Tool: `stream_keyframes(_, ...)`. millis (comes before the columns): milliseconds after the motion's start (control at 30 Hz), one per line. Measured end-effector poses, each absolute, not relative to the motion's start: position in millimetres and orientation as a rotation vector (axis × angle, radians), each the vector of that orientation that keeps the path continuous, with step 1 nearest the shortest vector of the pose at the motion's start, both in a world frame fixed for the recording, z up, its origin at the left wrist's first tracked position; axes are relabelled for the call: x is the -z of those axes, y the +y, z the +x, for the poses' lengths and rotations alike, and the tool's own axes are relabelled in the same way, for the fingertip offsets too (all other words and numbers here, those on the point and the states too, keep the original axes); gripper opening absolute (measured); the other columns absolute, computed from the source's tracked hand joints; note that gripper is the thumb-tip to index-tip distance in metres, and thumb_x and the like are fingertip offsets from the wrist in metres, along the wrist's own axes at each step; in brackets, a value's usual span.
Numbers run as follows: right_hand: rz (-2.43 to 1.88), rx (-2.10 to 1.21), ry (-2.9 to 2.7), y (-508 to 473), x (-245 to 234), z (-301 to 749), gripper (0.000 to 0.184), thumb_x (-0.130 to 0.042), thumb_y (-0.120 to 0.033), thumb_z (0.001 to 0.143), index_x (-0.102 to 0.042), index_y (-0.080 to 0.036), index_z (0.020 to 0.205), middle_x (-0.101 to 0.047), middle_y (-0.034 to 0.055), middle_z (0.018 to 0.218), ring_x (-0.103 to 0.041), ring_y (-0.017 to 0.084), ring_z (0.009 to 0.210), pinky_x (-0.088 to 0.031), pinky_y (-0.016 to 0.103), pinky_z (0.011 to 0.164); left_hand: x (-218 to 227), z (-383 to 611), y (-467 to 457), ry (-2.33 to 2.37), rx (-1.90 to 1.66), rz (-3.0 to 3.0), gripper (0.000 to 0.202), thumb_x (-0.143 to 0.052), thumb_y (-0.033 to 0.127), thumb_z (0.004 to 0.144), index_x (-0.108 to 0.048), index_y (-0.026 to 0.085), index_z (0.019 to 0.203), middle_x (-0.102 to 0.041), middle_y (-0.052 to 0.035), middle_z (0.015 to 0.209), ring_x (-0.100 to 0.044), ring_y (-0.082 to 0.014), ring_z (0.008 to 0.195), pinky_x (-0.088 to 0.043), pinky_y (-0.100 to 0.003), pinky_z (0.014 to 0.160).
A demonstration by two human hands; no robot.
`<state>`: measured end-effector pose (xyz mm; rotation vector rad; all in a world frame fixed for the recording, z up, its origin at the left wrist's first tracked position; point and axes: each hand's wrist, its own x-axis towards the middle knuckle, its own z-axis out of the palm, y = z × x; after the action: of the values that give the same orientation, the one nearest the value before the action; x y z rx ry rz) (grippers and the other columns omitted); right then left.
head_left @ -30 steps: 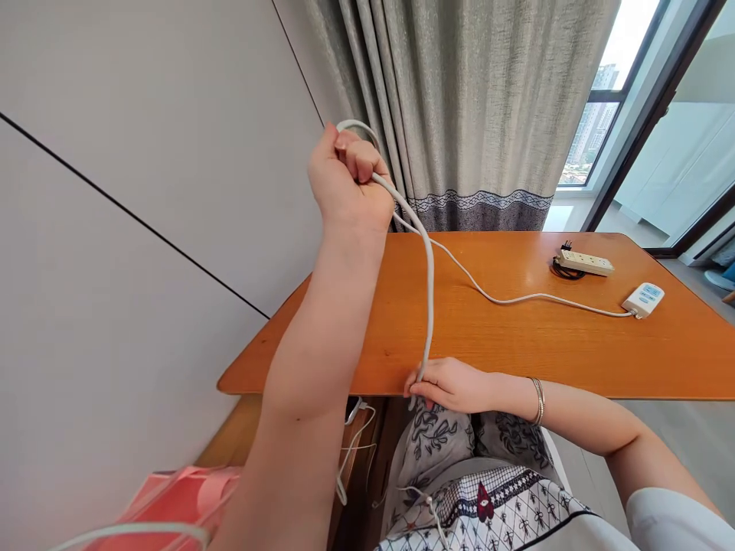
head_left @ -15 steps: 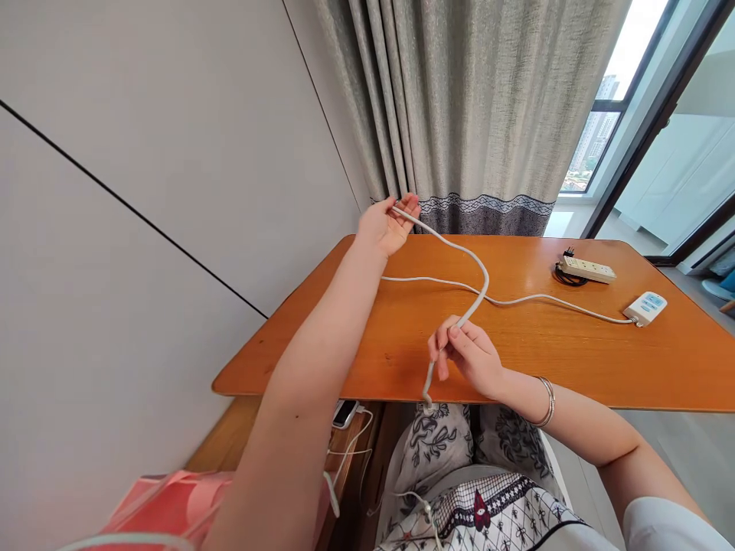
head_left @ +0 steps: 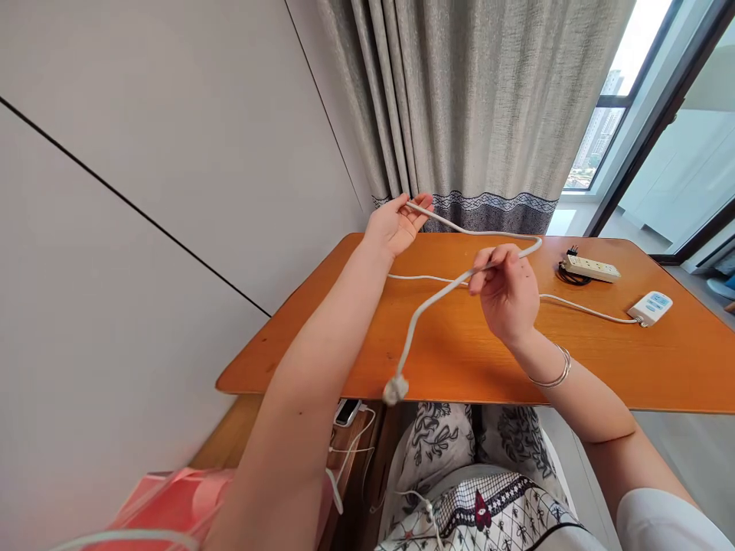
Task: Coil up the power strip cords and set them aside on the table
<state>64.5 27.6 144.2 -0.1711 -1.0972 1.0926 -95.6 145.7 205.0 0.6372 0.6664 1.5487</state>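
Left hand: the left hand [head_left: 396, 224] is raised near the curtain [head_left: 471, 107], fingers curled loosely over the white cable [head_left: 436, 295], which lies across the palm; it sits much as it did half a second ago.
Right hand: the right hand [head_left: 505, 291] is pinched shut on the cable, up above the worktop [head_left: 574, 360].
Cable: it runs from the left hand in a bend to the right hand, then slopes down to a plug end [head_left: 395, 389] hanging at the near worktop edge; a second run lies flat toward the small white box [head_left: 651, 307].
Just changed: the right hand has lifted and moved farther along the cable, away from the near edge.
Meaning: the bend between the hands looks tighter, so a loop seems to be forming.
Against one second ago: the left arm was then held high; now it is low.
Other things: power strip [head_left: 591, 268] at the far right.
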Motion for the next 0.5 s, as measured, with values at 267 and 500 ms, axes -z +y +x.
stream_keyframes(267,-0.408,-1.118,-1.521,40.2,-51.5,30.0,0.034,-0.047,-0.05,0.101,-0.064,-0.021,0.105,-0.071,0.0106,0.115,-0.07,0.02,0.103,-0.057,0.039,0.092,-212.0,-93.0,136.9,0.693,-1.562,0.832,0.025,-0.047,0.021,0.101,-0.053,0.019,0.077,-0.044,0.0085,0.051,-0.041,-0.0043,0.038,-0.051,-0.016,0.057)
stream_keyframes(500,-0.741,-0.801,-2.737,42.7,-18.7,40.3,0.047,-0.064,-0.031,0.092,-0.062,-0.007,0.132,-0.053,0.0249,0.147,-0.044,0.033,0.143,-0.033,0.052,0.121,-196.0,-109.6,137.6,1.078,-1.423,1.369,0.029,-0.06,0.042,0.093,-0.059,0.021,0.073,-0.03,0.0081,0.047,-0.027,-0.009,0.041,-0.028,-0.021,0.044)
